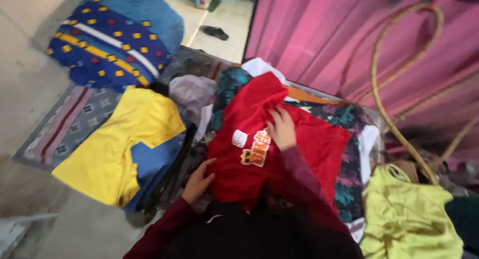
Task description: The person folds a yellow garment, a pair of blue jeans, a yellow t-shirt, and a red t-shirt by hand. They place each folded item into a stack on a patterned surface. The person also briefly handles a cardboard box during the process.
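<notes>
Red shirt (pixel 279 154), spread front-up on the clothes pile just ahead of the body, printed patch of white, orange and yellow near its middle, cloth creased, upper part bunched into a hump. Looks like the smoothing or laying-out step of folding, judged from how the garment lies. Left hand (pixel 198 181) nearest, fingers curled loosely against the shirt's near left edge, touching rather than clamped. Right hand (pixel 282 129) farther up, fingers apart and flat on the cloth just beside the print, pressing, gripping nothing. Probably calls next for flattening the hump and squaring the edges before any fold. Lime-green garment (pixel 406 216) low to the right, yellow and blue garment (pixel 124 146) to the left. Beyond, a blue patterned bundle (pixel 112 37), a pink curtain (pixel 349 39) with a tan rope (pixel 379 97) looped across, tiled floor (pixel 224 19) farthest
</notes>
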